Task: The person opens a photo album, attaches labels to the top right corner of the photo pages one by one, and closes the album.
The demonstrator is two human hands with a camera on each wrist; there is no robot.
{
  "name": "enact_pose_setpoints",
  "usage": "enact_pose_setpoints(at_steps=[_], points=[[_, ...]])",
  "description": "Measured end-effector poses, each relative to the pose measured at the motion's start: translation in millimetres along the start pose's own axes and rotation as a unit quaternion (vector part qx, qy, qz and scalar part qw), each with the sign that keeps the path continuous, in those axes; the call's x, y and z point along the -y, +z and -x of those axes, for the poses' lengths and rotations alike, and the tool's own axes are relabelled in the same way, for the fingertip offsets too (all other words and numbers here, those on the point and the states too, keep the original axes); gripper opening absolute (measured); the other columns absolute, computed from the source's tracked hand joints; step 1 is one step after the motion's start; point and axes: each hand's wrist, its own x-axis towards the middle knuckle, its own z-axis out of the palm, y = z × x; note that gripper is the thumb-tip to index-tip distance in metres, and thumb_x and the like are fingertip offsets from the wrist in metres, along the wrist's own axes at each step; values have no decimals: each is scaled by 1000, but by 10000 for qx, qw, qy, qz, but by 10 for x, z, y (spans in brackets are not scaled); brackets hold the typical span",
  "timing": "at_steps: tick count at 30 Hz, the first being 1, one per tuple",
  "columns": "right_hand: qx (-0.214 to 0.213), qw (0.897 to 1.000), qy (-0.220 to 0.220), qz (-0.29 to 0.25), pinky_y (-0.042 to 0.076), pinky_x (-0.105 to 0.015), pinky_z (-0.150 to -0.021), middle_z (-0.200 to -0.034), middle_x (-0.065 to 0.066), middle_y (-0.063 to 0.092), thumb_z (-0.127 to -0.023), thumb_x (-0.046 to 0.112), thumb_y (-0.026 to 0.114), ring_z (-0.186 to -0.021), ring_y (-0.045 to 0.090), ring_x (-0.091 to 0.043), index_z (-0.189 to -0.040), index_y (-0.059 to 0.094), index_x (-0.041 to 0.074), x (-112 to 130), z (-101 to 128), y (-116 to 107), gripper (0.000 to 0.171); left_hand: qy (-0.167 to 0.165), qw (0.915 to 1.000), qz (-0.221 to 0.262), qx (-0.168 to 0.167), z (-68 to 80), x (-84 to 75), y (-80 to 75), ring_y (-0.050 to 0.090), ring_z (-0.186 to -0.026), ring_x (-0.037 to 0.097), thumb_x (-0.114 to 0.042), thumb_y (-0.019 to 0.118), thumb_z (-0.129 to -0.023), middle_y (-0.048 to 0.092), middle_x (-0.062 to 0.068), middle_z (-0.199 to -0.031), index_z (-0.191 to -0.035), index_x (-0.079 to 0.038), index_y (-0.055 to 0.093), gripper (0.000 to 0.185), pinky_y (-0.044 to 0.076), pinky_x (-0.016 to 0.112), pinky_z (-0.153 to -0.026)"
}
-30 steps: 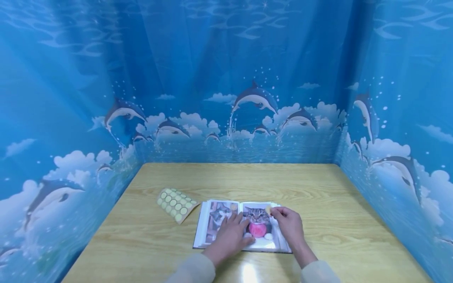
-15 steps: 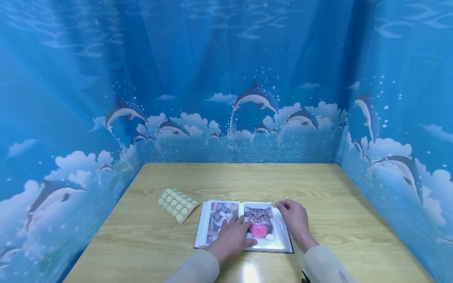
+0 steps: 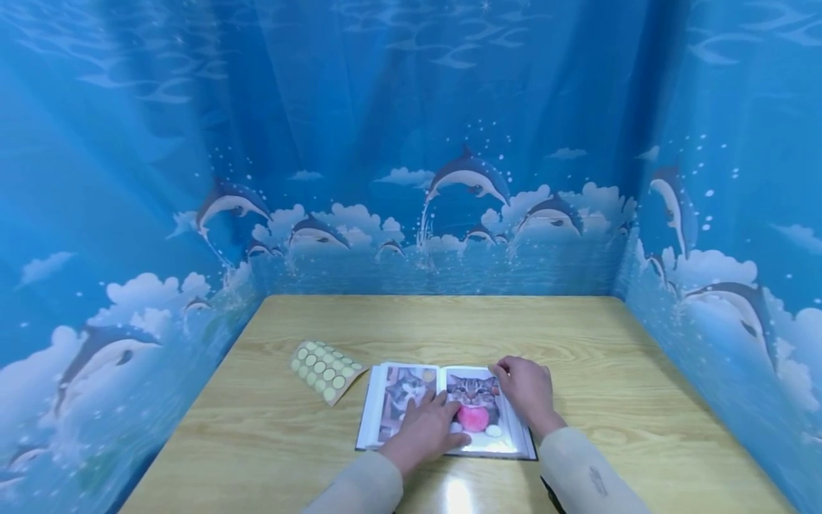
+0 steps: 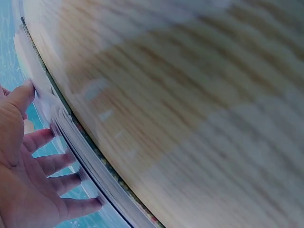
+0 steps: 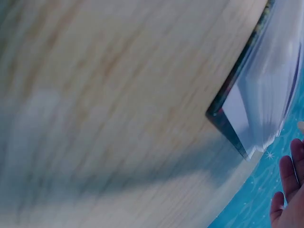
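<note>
Dolphin-printed blue curtains (image 3: 411, 143) wall in three sides of the wooden desk (image 3: 578, 335) where I sit with a photo album (image 3: 446, 410) lying open before me, close to the near edge. My left hand (image 3: 425, 430) rests flat across the album's middle, fingers straight and relaxed, their tips spread over the fold between the two pages; it grips nothing and simply presses the pages down. Under and just beyond those fingers lies the left page's cat photo (image 3: 401, 392), and beside them, toward my right hand, the photo of a tabby cat with a pink ball (image 3: 474, 402). My right hand (image 3: 525, 389) sits on the far outer corner of the right-hand page, fingers bent over the page edge; whether the grip there pinches anything I cannot tell, since the fingertips hide what lies beneath them. Off beyond my left hand, clear of the album's far left corner, a sheet of round pale stickers (image 3: 324, 365) lies flat on the desk. The left wrist view shows my left hand (image 4: 28, 175) with fingers extended against the stacked page edges of the album (image 4: 90, 161). The right wrist view, blurred, shows the album's dark cover corner (image 5: 228, 123) on the wood, with my fingertips (image 5: 285, 190) just beside it.
</note>
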Motion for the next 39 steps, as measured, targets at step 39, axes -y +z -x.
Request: enact_pose_setpoints(at_steps=[39], points=[[-310,9707,-1614,1755,45,-49,-79,-98,-6,67,-90,31,71,-90,62,-29,-98,75,14,-6,108,236,19,-241,9994,-138,201,-38,-19,18,32,-143,34,-64,64,-84,41,8,-154,-143,-23,53,72,29,61,-112]])
